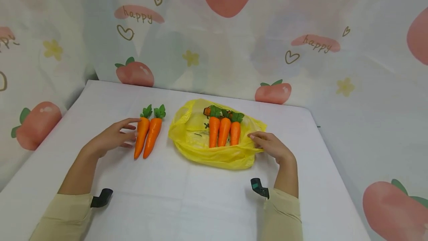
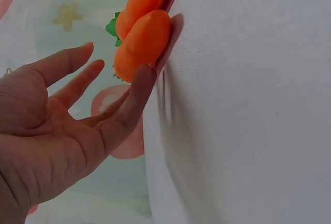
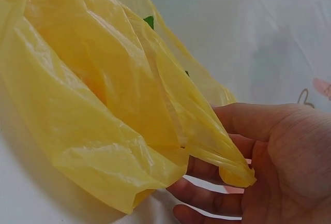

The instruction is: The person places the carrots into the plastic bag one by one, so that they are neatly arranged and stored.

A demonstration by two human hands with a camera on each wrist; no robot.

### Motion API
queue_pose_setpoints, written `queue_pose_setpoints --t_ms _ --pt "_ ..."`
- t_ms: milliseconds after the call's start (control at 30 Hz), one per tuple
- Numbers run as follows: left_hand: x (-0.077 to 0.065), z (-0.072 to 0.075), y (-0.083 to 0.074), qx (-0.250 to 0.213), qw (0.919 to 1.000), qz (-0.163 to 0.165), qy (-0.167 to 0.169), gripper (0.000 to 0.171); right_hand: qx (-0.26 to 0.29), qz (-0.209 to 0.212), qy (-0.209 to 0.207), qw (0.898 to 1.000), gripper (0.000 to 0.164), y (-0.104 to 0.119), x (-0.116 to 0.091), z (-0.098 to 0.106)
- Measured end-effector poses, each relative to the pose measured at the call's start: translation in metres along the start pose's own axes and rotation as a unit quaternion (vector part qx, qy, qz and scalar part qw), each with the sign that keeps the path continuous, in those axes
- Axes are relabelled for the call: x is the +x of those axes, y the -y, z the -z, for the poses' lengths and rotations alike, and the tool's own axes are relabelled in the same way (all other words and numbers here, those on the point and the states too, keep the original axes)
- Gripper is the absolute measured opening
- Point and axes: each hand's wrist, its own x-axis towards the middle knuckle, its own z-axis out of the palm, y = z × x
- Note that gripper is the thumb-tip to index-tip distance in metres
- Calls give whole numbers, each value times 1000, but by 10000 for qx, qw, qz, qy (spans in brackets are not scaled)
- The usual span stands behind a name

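Note:
Two orange carrots with green leaf tops lie side by side on the left, the left carrot (image 1: pixel 142 137) and the right carrot (image 1: pixel 152 137). My left hand (image 1: pixel 112 135) is beside the left carrot with its fingers spread apart; the left wrist view shows a fingertip close to the carrot (image 2: pixel 147 43), and contact is unclear. A yellow plastic bag (image 1: pixel 214 157) lies spread with its mouth open. Inside it are three carrots (image 1: pixel 224 132), leaves toward the back. My right hand (image 1: pixel 272 146) holds the bag's right edge between thumb and fingers; in the right wrist view the bag (image 3: pixel 98 146) hides most of its contents.
Everything lies on a white-covered table (image 1: pixel 160 203). Behind it hangs a curtain (image 1: pixel 217 47) printed with fruit, hearts and flowers. A black wrist mount (image 1: pixel 101 198) sticks out from the left sleeve, and another mount (image 1: pixel 259 188) from the right.

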Motion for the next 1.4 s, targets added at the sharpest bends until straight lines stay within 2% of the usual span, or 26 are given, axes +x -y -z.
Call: queue_pose_setpoints --t_ms 133,433,600,1000,1133,1400 --pt "7 -3 2 -112 9999 101 74 63 -21 5 -10 10000 47 0 -2 1" --pt "18 -10 3 65 9999 135 -57 61 2 -30 -14 10000 48 0 -2 0" --pt "20 -12 2 311 9994 106 -113 61 -2 -73 -20 10000 47 -1 -2 -1" --pt "24 -14 5 541 9982 36 -271 69 -108 -57 -18 9999 46 4 -3 0" --pt "22 -14 5 489 9980 44 -406 69 -94 -75 -3 9999 46 4 -2 0" --pt "19 -15 4 176 9975 -171 -664 66 -44 -53 6 10000 46 1 0 0"
